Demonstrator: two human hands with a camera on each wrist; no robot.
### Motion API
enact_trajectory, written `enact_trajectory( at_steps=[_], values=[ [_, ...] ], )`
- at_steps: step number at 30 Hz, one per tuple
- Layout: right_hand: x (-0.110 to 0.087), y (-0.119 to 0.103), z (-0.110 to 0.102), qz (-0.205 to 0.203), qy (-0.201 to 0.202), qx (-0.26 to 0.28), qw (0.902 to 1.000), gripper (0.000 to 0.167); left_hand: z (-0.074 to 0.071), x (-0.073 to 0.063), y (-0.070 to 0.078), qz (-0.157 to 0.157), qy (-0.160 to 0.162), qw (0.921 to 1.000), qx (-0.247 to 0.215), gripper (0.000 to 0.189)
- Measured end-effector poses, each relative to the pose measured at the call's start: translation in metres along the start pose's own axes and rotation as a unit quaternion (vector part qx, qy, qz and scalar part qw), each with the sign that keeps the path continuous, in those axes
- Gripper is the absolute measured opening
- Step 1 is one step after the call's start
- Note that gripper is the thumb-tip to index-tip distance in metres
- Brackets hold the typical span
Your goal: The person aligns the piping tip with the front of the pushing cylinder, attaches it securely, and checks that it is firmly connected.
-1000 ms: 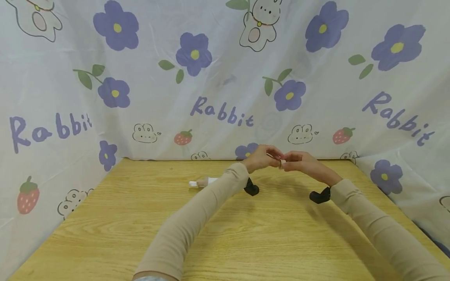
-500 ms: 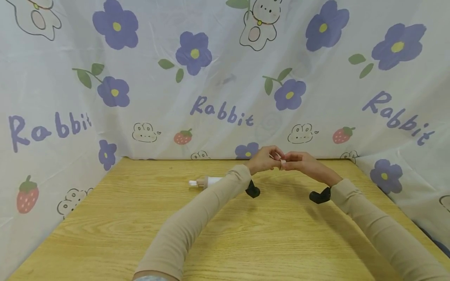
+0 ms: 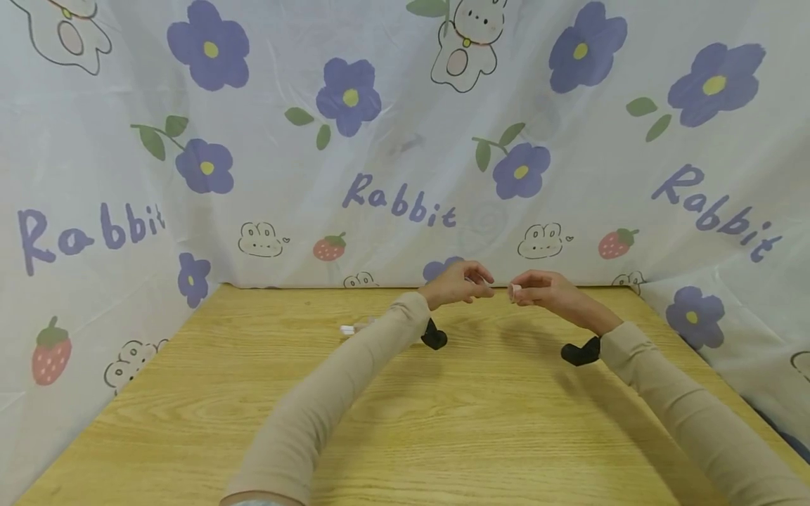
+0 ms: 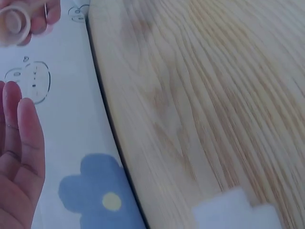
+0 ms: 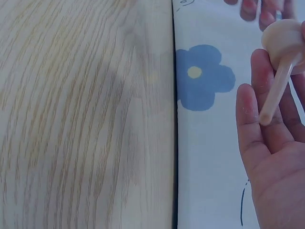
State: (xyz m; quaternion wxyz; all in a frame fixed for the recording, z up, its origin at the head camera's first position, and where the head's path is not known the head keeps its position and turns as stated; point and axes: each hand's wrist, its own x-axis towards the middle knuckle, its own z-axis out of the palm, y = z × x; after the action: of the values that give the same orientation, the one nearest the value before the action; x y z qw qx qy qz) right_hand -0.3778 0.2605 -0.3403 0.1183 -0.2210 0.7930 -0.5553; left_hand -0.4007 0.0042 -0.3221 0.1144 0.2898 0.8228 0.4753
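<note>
Right at the fingertips of the right hand (image 3: 563, 294) is a pale pink piece (image 5: 282, 42) with a fat round head and a thin stalk. The right fingers hold it by the head, up off the table (image 3: 443, 436). It looks like plastic, so I'd guess it is light and stiff, a bit slippery, and hard to break, except maybe the stalk. The head seems the best place to grab. Its long line goes along the stalk, which slants from the fingertips back over the fingers toward the palm. A ringed, round face on the head turns toward the left hand (image 3: 452, 283).

That hand is just beside it, not touching. Its fingers look loose, but I can't tell if they pinch something small. Farther from those fingers, past the left wrist, a white thing (image 3: 347, 329) lies partly behind the sleeve (image 3: 329, 400). Behind both hands hangs a flowery cloth (image 3: 405, 147).
</note>
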Motion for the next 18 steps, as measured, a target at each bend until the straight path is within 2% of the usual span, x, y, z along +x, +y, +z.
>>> enact_trajectory(
  at_steps=[10,18],
  values=[
    [-0.002,-0.004,-0.003,0.001,-0.003,0.01,0.9999,0.042,-0.033,-0.02,-0.015,-0.025,0.001,0.9996,0.011,0.025],
    [-0.003,0.002,-0.007,-0.006,-0.012,0.019,0.9997,0.048,-0.049,-0.031,-0.025,-0.049,-0.009,0.9985,0.02,0.029]
  ],
)
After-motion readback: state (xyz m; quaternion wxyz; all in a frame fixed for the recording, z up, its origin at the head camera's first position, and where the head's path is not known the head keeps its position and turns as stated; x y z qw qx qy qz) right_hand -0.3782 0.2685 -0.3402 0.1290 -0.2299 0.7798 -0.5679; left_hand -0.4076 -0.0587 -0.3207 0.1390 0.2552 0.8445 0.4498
